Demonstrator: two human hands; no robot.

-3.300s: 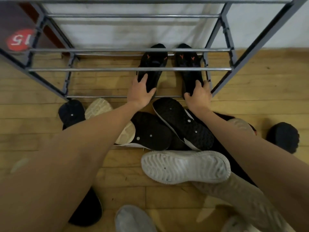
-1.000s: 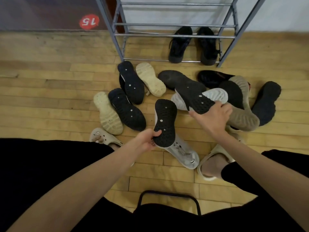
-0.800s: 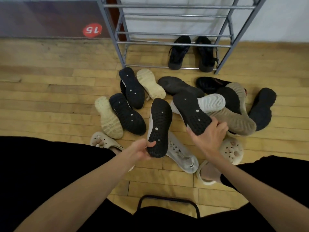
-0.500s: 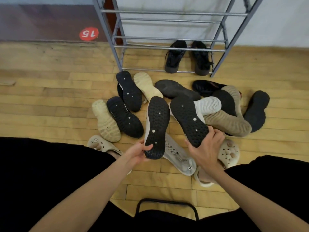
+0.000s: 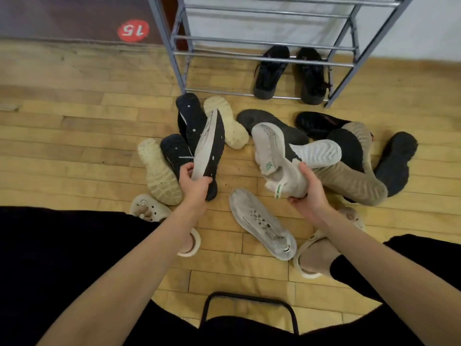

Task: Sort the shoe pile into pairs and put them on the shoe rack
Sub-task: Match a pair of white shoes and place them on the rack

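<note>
I see the wooden floor [image 5: 74, 151] carrying everything, with the grey metal shoe rack [image 5: 262, 53] standing at its far edge against the wall. On the rack's lowest rails sits a pair of black shoes [image 5: 290, 73], side by side, toes toward me. In front of the rack, toward the middle of the floor, the shoe pile [image 5: 349, 156] lies scattered, most shoes sole-up: black soles, cream soles, a tan ribbed sole and a white one, several overlapping or touching. Nearer to me, apart from the pile, a white mesh shoe [image 5: 262, 223] lies on its side on the boards.

My left hand [image 5: 195, 186] grips a white shoe with a black sole [image 5: 208, 148] by its heel end, fingers curled round it, the shoe turned on edge so that both upper and sole show, its toe pointing away toward the rack. My right hand [image 5: 309, 193] holds a matching white shoe [image 5: 277, 161] from underneath at the heel, fingers wrapped round it, upper facing me, a small green tab showing at the back. The two held shoes are apart, with bare boards between them.

My feet in cream clogs [image 5: 309, 255] rest on the floor at the near edge. A black chair frame [image 5: 249, 310] shows at the very bottom. A red round sticker reading 15 [image 5: 133, 30] sits on the dark panel at the far left.
</note>
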